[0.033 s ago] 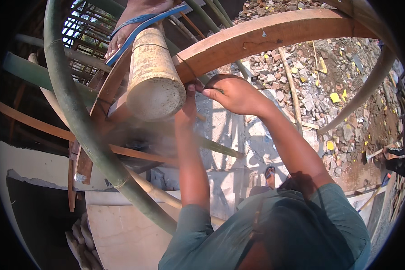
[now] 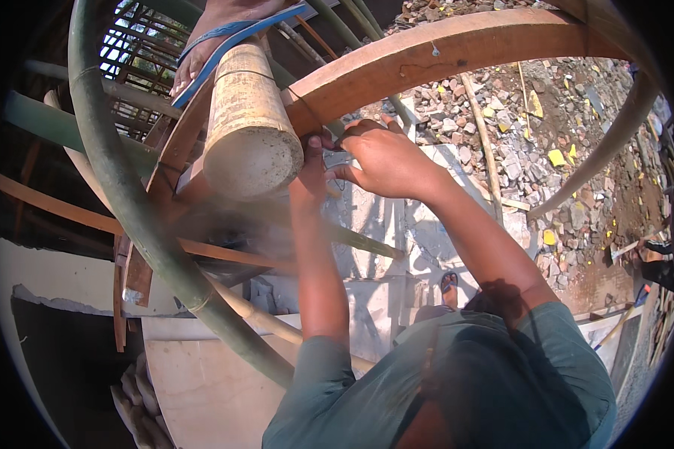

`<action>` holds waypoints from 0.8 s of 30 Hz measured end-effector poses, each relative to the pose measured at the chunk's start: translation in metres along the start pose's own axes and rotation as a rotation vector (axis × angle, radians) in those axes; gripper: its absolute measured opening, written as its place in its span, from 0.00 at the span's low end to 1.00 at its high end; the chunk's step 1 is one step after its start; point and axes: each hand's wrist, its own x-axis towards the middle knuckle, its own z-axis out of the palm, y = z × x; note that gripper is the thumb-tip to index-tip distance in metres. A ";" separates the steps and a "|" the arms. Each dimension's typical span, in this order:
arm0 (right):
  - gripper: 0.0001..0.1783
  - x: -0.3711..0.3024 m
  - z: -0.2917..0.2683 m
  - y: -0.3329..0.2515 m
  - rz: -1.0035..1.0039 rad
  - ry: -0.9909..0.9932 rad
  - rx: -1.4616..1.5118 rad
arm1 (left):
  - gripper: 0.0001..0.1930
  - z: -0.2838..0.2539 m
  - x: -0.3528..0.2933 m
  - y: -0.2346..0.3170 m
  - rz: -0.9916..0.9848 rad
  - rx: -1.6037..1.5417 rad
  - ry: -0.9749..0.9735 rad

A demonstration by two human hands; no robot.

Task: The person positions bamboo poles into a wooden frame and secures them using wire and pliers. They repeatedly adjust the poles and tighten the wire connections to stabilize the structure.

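A dark thin wire (image 2: 311, 111) wraps the reddish-brown wooden beam (image 2: 457, 49) and runs down toward my fingers. My left hand (image 2: 312, 161) is just right of the cut end of a thick bamboo pole (image 2: 251, 142), its thumb and fingertips pinched at the wire's lower end. Close beside it on the right, my right hand (image 2: 386, 159) has its fingers curled toward the left fingertips, thumb lower and apart. A greyish patch shows in the gap between thumb and fingers. Whether it is a tool or the ground behind, I cannot tell.
Another person's foot (image 2: 196, 58) in a blue flip-flop rests on the bamboo pole above. A green bamboo pole (image 2: 116, 150) curves down the left side. Broken bricks and rubble (image 2: 517, 161) cover the ground at right. A pale board (image 2: 202, 389) lies below left.
My right hand's fingers have lifted and spread from the thumb, widening the gap between them. My left hand stays at nearly the same spot by the beam. The view has shifted slightly.
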 end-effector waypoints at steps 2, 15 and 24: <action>0.15 0.005 0.004 -0.022 0.092 -0.085 -0.189 | 0.13 -0.001 -0.004 0.004 -0.018 -0.074 -0.042; 0.24 0.032 0.017 -0.015 0.333 -0.049 0.832 | 0.11 -0.006 0.011 0.000 0.064 -0.018 0.125; 0.21 0.023 0.006 -0.045 0.446 0.028 1.033 | 0.10 -0.008 0.029 0.009 0.022 0.315 0.242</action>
